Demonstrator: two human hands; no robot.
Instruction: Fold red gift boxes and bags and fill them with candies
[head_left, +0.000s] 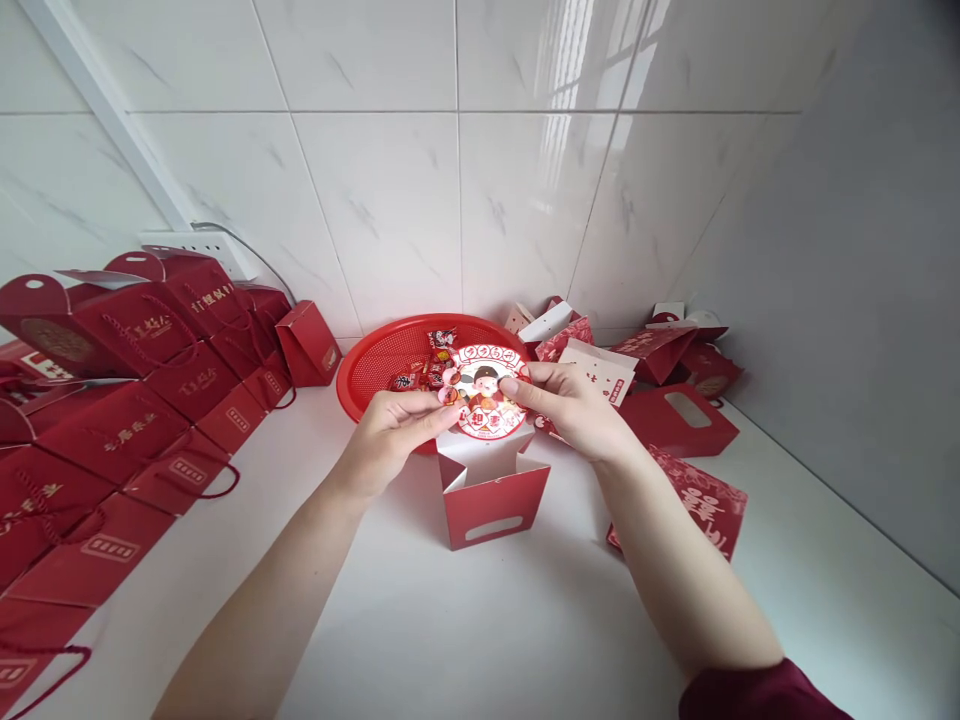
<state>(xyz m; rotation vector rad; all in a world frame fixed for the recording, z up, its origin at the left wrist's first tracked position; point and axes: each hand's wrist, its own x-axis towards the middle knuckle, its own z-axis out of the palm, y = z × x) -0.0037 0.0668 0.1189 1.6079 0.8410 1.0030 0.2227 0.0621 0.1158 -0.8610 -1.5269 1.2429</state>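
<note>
Together, the left hand (pixel 390 440) and the right hand (pixel 574 405) hold up a round cartoon-printed disc (pixel 487 395), each pinching one edge of it between thumb and fingers. The disc is upright, its printed face showing a small figure with characters above and below.

Just below it, an open red gift box (pixel 499 508) stands on the white tabletop (pixel 465 630), its pale inside visible and a slot in its near face. Beyond the hands sits a red perforated basket (pixel 367 365) with small printed candy packets (pixel 442 340) in it, partly hidden by the disc.

To the right, a cream-coloured box (pixel 600 367) and a slotted red box (pixel 679 420) lie among other red packaging; nearer, partly behind the right forearm, is a patterned red packet (pixel 705 505) with white characters.

Along the left, red gift boxes with cord handles (pixel 142 400) stand in close rows. A smaller red box (pixel 309 343) stands between them and the basket, and a white power strip (pixel 236 258) shows behind, against the tiled wall (pixel 397 200).
</note>
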